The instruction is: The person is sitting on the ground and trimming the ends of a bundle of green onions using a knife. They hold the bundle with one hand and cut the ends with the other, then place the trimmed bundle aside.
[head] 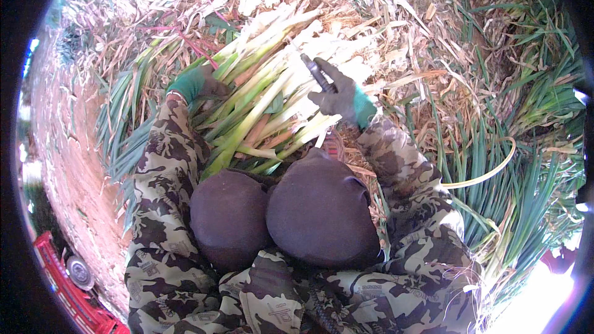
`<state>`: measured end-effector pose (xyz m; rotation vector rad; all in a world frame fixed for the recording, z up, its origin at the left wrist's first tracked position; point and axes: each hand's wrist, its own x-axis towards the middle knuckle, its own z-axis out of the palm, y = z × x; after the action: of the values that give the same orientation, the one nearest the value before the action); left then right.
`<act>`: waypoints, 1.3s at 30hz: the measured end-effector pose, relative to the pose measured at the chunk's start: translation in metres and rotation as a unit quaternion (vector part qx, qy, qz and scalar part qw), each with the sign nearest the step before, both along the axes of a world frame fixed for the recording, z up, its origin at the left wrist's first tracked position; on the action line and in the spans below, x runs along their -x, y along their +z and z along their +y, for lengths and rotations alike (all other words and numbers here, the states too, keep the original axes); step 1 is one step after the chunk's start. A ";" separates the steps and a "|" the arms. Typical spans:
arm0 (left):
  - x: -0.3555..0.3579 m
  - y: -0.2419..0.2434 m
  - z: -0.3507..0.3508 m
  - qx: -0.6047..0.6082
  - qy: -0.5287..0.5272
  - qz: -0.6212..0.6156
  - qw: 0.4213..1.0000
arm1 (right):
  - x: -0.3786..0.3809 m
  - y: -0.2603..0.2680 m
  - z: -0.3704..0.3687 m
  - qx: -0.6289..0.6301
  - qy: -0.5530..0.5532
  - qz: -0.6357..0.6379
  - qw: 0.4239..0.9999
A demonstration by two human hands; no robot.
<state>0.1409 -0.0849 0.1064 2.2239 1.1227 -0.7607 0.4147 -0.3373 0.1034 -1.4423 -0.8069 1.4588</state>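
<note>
Long stalks, which look like green onions or leeks [260, 102], lie slantwise before my knees, their pale root ends towards the upper right. My left hand [206, 84], in a grey and green work glove, rests at the left edge of these stalks; its fingers are partly hidden, so its grip cannot be told. Above the stalks' right side, my right hand [336, 92], gloved alike, is closed on a dark-handled tool [317, 72]. The tool points to the upper left, and its thin bright tip is lost in glare, so its kind is unclear.
Dry husks and trimmed leaves [399, 32] cover the ground ahead. More green stalks [492, 195] are heaped at the right, with others [120, 111] at the left. Bare soil [79, 148] stretches along the left, and a red vehicle [69, 287] stands at the lower left.
</note>
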 end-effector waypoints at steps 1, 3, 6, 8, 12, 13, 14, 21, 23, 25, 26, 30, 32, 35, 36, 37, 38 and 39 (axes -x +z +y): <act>-0.017 0.013 -0.010 0.017 0.047 -0.036 0.998 | -0.011 -0.002 -0.002 0.023 -0.006 -0.003 1.000; -0.043 0.048 -0.046 0.074 0.162 -0.121 0.977 | -0.014 0.006 -0.006 -0.005 -0.029 -0.019 0.999; -0.040 0.049 -0.074 0.210 0.294 -0.235 0.902 | -0.008 0.011 -0.004 -0.004 -0.005 -0.020 1.000; -0.038 0.034 -0.079 0.282 0.296 -0.311 0.858 | -0.002 0.010 -0.010 -0.002 0.024 -0.042 0.999; -0.027 0.016 -0.091 -0.220 0.112 -0.133 0.960 | 0.029 0.038 -0.023 -0.005 0.155 -0.153 0.976; -0.038 0.014 -0.097 -0.221 0.114 -0.090 0.964 | 0.033 0.040 -0.025 0.005 0.175 -0.174 0.969; -0.051 0.012 -0.108 -0.222 0.115 -0.047 0.967 | 0.033 -0.006 -0.028 -0.155 0.165 -0.236 0.945; -0.044 -0.007 -0.114 -0.293 0.104 -0.046 0.949 | 0.015 -0.002 -0.020 0.001 0.097 -0.112 0.989; -0.037 -0.009 -0.115 -0.313 0.089 -0.039 0.945 | 0.030 0.020 -0.019 0.035 0.213 -0.183 0.959; -0.035 -0.007 -0.119 -0.331 0.075 -0.060 0.939 | 0.035 0.015 -0.024 -0.005 0.200 -0.190 0.961; -0.038 -0.005 -0.122 -0.333 0.078 -0.083 0.936 | 0.032 0.014 -0.022 0.008 0.192 -0.190 0.963; -0.045 0.001 -0.130 -0.319 0.085 -0.085 0.940 | 0.010 -0.012 -0.002 0.009 0.092 -0.184 0.979; -0.045 0.007 -0.132 -0.298 0.105 -0.150 0.937 | -0.011 -0.042 0.012 -0.002 0.042 -0.166 0.985; -0.047 0.026 -0.137 -0.251 0.107 -0.154 0.950 | -0.037 -0.043 0.030 0.060 -0.004 -0.114 0.992; -0.048 0.033 -0.138 -0.232 0.111 -0.155 0.954 | -0.040 -0.042 0.032 0.054 -0.039 -0.089 0.994; -0.049 0.040 -0.139 -0.212 0.114 -0.157 0.958 | -0.043 -0.042 0.033 0.049 -0.074 -0.064 0.994; -0.050 0.044 -0.141 -0.192 0.118 -0.158 0.961 | -0.046 -0.044 0.037 0.044 -0.083 -0.057 0.994; -0.047 0.047 -0.145 -0.190 0.110 -0.174 0.960 | -0.049 -0.044 0.040 0.052 -0.076 -0.055 0.994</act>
<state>0.1883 -0.2297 0.1532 2.3578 1.3861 -0.0524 0.4634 -0.2976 0.0591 -1.6372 -0.6793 1.3321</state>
